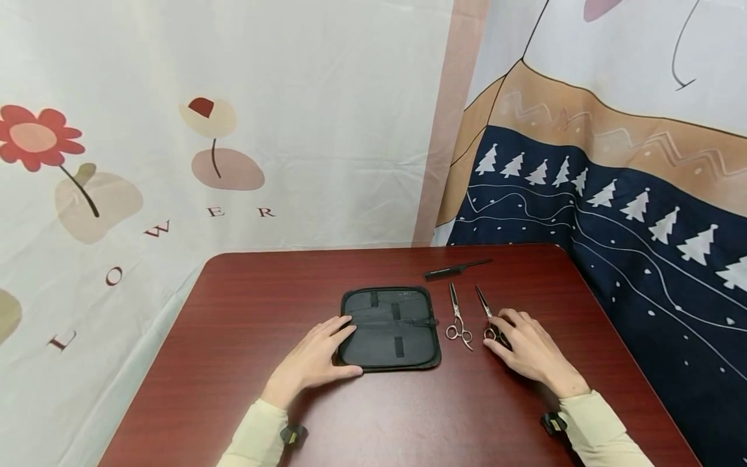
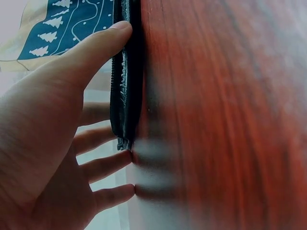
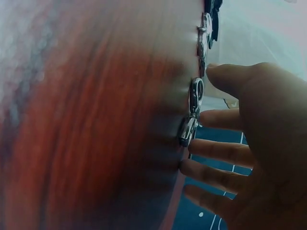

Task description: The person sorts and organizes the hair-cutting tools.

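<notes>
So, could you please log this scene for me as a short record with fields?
surface: dark red wooden table
case: black zip case, lying open and flat
left hand: left hand rests on the case's left edge, fingers straight
right hand: right hand touches the handles of the right scissors
other tools: second scissors beside the case; black comb behind them
</notes>
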Available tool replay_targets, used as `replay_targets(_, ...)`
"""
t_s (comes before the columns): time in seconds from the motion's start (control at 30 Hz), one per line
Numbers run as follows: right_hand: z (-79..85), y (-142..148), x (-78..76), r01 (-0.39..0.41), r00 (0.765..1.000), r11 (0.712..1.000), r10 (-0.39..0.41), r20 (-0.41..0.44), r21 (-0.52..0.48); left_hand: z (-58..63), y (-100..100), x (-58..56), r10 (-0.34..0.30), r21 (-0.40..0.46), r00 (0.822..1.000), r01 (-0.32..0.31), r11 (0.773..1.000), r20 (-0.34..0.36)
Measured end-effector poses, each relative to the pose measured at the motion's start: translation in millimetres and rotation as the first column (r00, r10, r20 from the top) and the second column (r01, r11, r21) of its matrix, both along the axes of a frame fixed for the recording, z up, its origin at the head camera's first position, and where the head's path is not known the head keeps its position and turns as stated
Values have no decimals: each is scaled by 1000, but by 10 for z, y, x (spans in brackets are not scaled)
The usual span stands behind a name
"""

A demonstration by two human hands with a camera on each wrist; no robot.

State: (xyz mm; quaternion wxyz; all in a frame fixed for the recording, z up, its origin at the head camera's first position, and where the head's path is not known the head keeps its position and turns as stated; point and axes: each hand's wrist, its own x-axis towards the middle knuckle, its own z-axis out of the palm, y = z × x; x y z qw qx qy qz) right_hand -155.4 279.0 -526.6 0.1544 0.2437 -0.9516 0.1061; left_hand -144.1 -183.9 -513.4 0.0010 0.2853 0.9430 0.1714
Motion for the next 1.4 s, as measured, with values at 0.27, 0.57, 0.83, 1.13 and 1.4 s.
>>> replay_targets(0.27, -10, 10, -19, -15, 1000, 1000, 15, -8, 9, 16, 8, 7, -3, 7, 1000, 3, 1000, 3)
replay_targets(0.57, -18, 4, -71, -36, 999, 999, 36, -35, 9, -11, 7, -2, -6, 10, 1000, 6, 1000, -11)
replay_targets(0.83, -8, -24, -99, 1, 1000, 1000, -1, 9, -3, -7, 7, -5, -3, 2, 1000, 3, 1000, 6)
replay_targets(1.13, 35, -27, -133, 38, 996, 999, -38, 82, -7, -3, -11, -31, -1, -14, 1000, 1, 1000, 15)
replay_targets(1.4, 50, -20, -126, 65, 992, 997, -60, 113, -41, -18, -15, -35, -2, -25, 1000, 2, 1000, 27)
